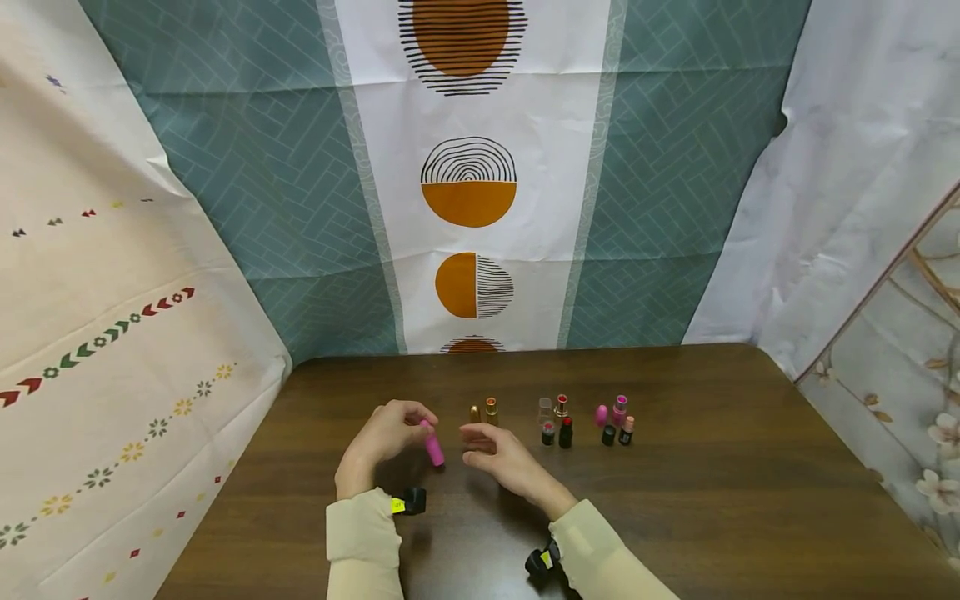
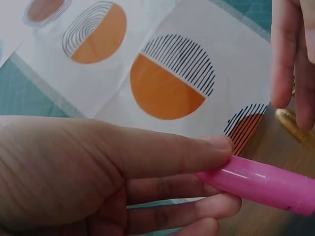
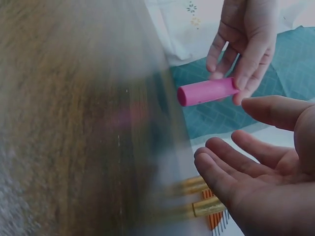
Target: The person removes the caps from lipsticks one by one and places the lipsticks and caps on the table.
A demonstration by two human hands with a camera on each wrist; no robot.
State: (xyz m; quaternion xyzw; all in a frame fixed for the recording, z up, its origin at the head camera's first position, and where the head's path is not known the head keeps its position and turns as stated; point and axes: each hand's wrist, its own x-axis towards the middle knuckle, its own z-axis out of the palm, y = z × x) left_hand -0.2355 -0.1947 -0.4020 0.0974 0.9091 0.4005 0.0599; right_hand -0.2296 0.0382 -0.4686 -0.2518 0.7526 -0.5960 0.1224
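Note:
Between thumb and fingertips, my left hand [image 1: 386,440] pinches one end of a closed pink lipstick tube [image 1: 433,448], held tilted above the table. In the right wrist view the pink tube's free end points away from that hand. My right hand [image 1: 510,461] is beside it with nothing in its grasp, fingers extended and thumb apart. Just beyond the right fingertips stand a gold lipstick cap [image 1: 475,413] and an uncapped gold lipstick [image 1: 491,410].
On the brown table [image 1: 712,475], right of the hands, stand a red lipstick [image 1: 561,406], a black-based red lipstick [image 1: 566,432], a clear cap [image 1: 544,408], a pink lipstick [image 1: 619,409], a pink cap [image 1: 602,415], a black cap [image 1: 608,435] and a peach lipstick [image 1: 627,429]. Patterned cloth [image 1: 300,208] hangs behind.

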